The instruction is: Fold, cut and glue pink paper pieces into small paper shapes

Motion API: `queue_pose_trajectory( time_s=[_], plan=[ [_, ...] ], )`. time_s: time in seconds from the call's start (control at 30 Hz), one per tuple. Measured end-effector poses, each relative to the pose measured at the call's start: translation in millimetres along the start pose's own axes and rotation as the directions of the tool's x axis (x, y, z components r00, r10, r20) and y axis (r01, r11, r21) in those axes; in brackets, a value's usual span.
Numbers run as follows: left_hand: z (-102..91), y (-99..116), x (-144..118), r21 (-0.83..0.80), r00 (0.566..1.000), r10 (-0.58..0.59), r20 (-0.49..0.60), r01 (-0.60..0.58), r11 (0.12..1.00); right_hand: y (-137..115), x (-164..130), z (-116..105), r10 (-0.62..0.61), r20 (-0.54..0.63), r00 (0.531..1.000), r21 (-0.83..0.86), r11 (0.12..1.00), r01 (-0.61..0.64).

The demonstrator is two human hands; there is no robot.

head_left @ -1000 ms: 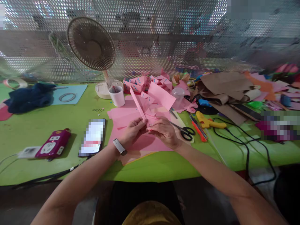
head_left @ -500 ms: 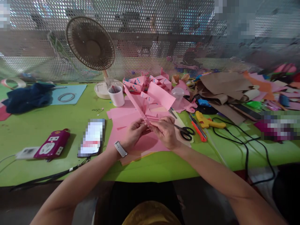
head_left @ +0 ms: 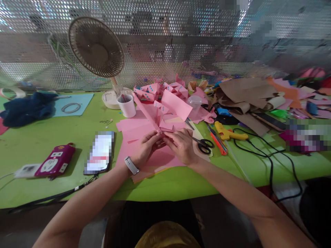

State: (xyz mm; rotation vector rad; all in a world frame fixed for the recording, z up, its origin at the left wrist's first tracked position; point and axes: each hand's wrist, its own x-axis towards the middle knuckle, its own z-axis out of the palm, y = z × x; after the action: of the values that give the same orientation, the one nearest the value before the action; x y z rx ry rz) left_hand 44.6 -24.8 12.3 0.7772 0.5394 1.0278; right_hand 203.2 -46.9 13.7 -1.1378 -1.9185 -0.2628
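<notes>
A long folded strip of pink paper slants up and away from my fingers over the middle of the work surface. My left hand, with a pale watch at the wrist, pinches its near end. Closed fingers of my right hand meet the left ones at that same end; the exact fold between them is hidden. Beneath both hands lie flat pink paper sheets. Black-handled scissors rest just right of my right hand, beside an orange utility knife.
A fan and a white cup stand behind. Pink folded pieces and brown paper are heaped at the back. A yellow glue gun with black cable lies right. A phone and a purple power strip sit left.
The pink strip's near end has dropped slightly lower between my fingers, and my fingertips have drawn closer together. The view has shifted a little.
</notes>
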Motion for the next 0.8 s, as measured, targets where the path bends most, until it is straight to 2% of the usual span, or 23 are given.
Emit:
queue_pose_trajectory(
  time_s=[0.2,0.37,0.57,0.8],
  plan=[
    [-5.5,-1.8,0.6,0.128,0.998,0.003,0.059,-0.011,0.992,-0.3,-0.1,-0.5,0.024,-0.004,1.0,0.044,0.999,-0.023],
    [-6.8,-1.9,1.0,0.12,0.998,0.001,0.061,-0.008,0.993,0.4,-0.5,-0.2,0.048,0.045,0.998,0.037,0.998,-0.05],
    [-7.0,-2.2,0.8,0.132,0.998,0.001,0.06,-0.009,0.991,1.9,-1.4,1.0,0.027,0.026,0.999,0.062,0.998,-0.028],
    [-6.8,-1.6,0.9,0.145,0.998,-0.002,0.063,-0.007,0.989,0.9,-1.3,0.5,0.067,0.08,0.995,0.045,0.996,-0.07]
  ],
)
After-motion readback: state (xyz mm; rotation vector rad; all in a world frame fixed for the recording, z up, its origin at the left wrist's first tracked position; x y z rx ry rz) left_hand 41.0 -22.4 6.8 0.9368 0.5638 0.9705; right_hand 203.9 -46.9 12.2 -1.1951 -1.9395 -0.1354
